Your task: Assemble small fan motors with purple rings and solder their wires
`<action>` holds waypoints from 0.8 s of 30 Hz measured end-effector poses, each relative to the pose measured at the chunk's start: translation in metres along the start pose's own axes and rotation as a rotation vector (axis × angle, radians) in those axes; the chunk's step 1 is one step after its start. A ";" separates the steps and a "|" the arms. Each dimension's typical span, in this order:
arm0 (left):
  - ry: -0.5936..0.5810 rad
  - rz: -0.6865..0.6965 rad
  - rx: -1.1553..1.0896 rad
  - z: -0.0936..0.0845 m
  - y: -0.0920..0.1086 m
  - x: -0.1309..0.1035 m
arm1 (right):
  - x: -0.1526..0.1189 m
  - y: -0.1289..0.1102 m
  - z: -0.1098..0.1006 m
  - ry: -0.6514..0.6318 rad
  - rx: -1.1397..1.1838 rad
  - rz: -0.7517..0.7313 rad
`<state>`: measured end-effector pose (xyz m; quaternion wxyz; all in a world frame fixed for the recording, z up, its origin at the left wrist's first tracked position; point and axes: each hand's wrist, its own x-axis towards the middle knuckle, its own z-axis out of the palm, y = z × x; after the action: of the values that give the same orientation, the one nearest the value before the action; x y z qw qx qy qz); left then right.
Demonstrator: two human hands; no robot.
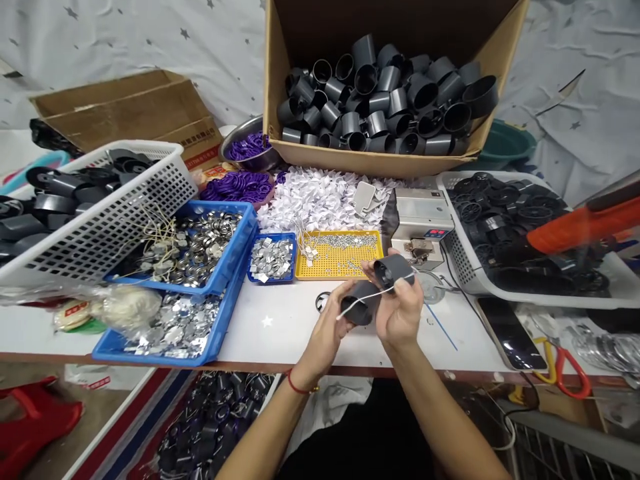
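Over the front of the white table my left hand is wrapped round a dark grey plastic cylinder, its hollow end facing me and to the left. Just right of it, my right hand grips a second dark grey cylinder, held higher. A white cord runs across both cylinders and hangs loose past the left one. Whether the two parts touch is hard to tell. Behind the hands lies a yellow tray with small metal bits. A black ring rests on the table beside my left hand.
A cardboard box full of grey cylinders stands at the back. Blue trays of metal parts and a white basket are at left. At right are a small machine, another white basket, a phone and scissors.
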<state>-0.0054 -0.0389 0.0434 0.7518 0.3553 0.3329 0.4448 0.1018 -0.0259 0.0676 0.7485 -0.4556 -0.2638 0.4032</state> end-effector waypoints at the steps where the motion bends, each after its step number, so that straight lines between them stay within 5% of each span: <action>1: -0.010 -0.060 -0.048 -0.002 0.001 0.000 | 0.000 0.002 -0.001 0.010 0.023 0.028; 6: 0.030 -0.227 -0.205 -0.008 0.001 -0.005 | -0.006 0.006 -0.009 -0.081 0.065 0.114; 13: 0.097 -0.414 -0.450 -0.009 0.016 -0.023 | -0.024 0.014 -0.011 -0.229 -0.263 -0.064; 19: 0.402 -0.122 -0.372 0.007 -0.035 -0.026 | -0.051 0.047 0.013 -0.058 -0.453 -0.211; 24: 0.096 -0.142 0.063 -0.026 -0.069 -0.074 | -0.081 0.066 0.020 -0.119 -0.308 -0.024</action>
<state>-0.0248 -0.1246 -0.0140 0.7532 0.3325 0.4067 0.3960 0.0191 -0.0681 0.0151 0.6575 -0.5372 -0.3719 0.3752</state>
